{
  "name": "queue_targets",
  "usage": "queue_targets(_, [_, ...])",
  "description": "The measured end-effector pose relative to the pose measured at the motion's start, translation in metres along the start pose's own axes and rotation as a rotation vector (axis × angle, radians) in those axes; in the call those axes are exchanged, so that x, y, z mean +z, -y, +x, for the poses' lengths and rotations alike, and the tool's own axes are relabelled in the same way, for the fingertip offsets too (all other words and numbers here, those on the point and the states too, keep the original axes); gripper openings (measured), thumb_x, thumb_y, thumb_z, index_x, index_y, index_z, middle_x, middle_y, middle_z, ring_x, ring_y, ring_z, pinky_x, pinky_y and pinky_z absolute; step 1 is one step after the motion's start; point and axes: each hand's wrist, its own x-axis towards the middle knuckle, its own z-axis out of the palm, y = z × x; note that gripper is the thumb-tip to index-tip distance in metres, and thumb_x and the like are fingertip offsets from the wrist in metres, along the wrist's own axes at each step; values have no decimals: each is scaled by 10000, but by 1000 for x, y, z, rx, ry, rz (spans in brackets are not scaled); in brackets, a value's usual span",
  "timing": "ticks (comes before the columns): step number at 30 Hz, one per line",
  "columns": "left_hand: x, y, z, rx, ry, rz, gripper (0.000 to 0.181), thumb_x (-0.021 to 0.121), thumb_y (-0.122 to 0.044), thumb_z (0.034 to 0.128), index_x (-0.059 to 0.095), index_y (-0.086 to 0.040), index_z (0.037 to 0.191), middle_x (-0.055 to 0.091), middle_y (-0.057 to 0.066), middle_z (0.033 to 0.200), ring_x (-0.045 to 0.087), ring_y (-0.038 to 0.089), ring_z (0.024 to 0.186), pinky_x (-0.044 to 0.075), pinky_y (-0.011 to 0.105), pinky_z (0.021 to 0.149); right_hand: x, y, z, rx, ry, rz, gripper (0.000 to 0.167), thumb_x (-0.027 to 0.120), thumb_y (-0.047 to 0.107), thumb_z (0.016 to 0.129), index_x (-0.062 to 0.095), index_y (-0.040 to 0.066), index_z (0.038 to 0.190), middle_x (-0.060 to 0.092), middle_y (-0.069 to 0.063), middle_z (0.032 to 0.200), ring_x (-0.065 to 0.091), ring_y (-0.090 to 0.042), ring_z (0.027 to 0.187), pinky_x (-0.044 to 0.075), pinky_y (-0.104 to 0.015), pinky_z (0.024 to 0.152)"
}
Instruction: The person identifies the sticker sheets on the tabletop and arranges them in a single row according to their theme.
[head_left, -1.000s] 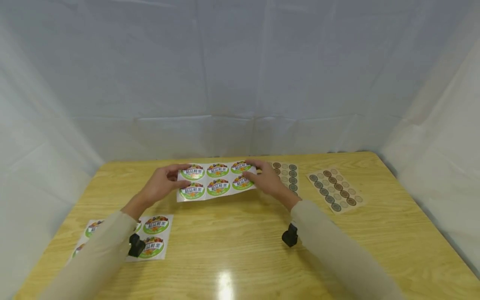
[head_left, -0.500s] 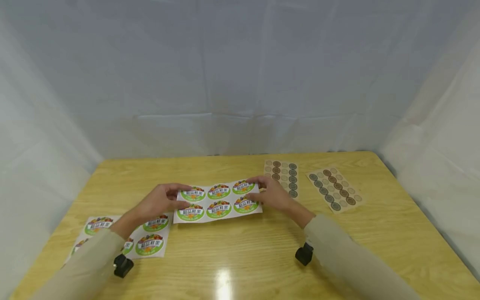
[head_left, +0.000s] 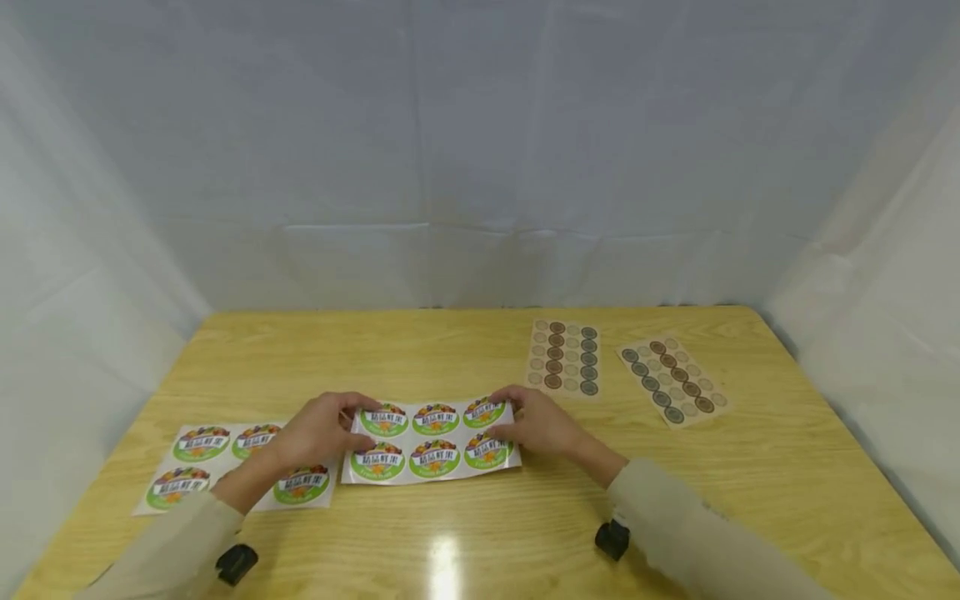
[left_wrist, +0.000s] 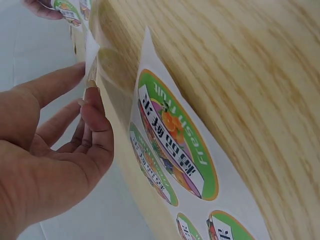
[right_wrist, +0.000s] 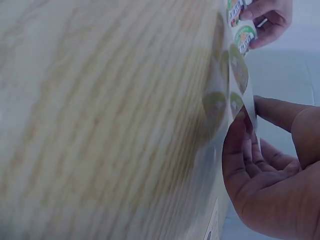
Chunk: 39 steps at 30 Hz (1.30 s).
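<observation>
Since the earliest frame, the printed sheet (head_left: pixel 435 437) has come from the far edge of the bench (head_left: pixel 450 354) to nearer the person, both hands travelling with it. The fingers (left_wrist: pixel 96 117) of the left hand (head_left: pixel 318 432) are clamped on its left end, the thumb on one face and other fingers behind; the right hand (head_left: pixel 546 427) pinches its right end the same way. Stretched between them, the sheet shows six oval fruit labels in two rows of three and tilts above the bench; whether its lower edge touches the wood I cannot tell. Just beside it to the left, partly hidden by the left forearm, a second fruit-label sheet (head_left: pixel 197 462) lies on the bench. Beyond the right hand lie two sheets of small round stickers: an upright one (head_left: pixel 563 358) and, to its right, a slanted one (head_left: pixel 672 381). Pale sleeves (head_left: pixel 712 533) cover the forearms, with a black device (head_left: pixel 612 540) at each wrist. Pale sheeting (head_left: pixel 480 167) hangs behind the bench.
</observation>
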Motion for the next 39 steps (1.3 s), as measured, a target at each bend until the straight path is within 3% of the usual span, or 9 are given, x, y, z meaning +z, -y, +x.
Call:
queue_targets(9, [2, -5, -7, 6, 43, 112, 505, 795, -130, 779, 594, -28, 1231, 558, 81, 933, 562, 196, 799, 459, 333, 583, 4, 1, -11, -20, -1, -160, 464, 739, 196, 851, 568, 38, 1252, 558, -22, 858, 533, -129, 696, 445, -270, 592])
queue_targets(15, [4, -6, -10, -16, 42, 166, 470, 802, -156, 767, 612, -53, 1185, 592, 78, 953, 531, 193, 767, 445, 333, 604, 7, 2, -17, -23, 13, -216, 481, 735, 250, 855, 563, 69, 1266, 535, -19, 794, 494, -131, 653, 413, -276, 553])
queue_targets(22, [7, -9, -13, -17, 63, 172, 372, 798, -181, 774, 643, -59, 1089, 575, 66, 969, 477, 182, 739, 415, 337, 610, 11, 2, -22, -21, 43, -214, 479, 712, 240, 878, 534, 58, 1284, 585, 8, 823, 572, -101, 645, 475, -273, 566])
queue_targets(29, [10, -8, -13, -23, 41, 249, 317, 803, -168, 767, 664, -71, 1035, 498, 27, 737, 431, 168, 641, 357, 306, 546, 12, 3, -24, -21, 47, -219, 477, 713, 227, 876, 533, 46, 1279, 594, 4, 831, 571, -97, 640, 476, -269, 550])
queue_targets(32, [11, -8, -14, -19, 39, 262, 330, 812, -166, 756, 663, -70, 1035, 488, 21, 725, 428, 166, 632, 357, 305, 539, 14, 3, -25, -23, 37, -235, 471, 713, 233, 876, 541, 48, 1274, 619, 2, 871, 577, -83, 645, 481, -265, 567])
queue_targets(39, [12, -8, -15, -6, 17, 308, 315, 812, -174, 753, 676, -73, 1018, 497, 17, 759, 432, 161, 640, 368, 306, 528, 17, 5, -27, -20, 26, -310, 540, 709, 261, 874, 518, 32, 1325, 636, -17, 979, 576, -76, 722, 488, -282, 691])
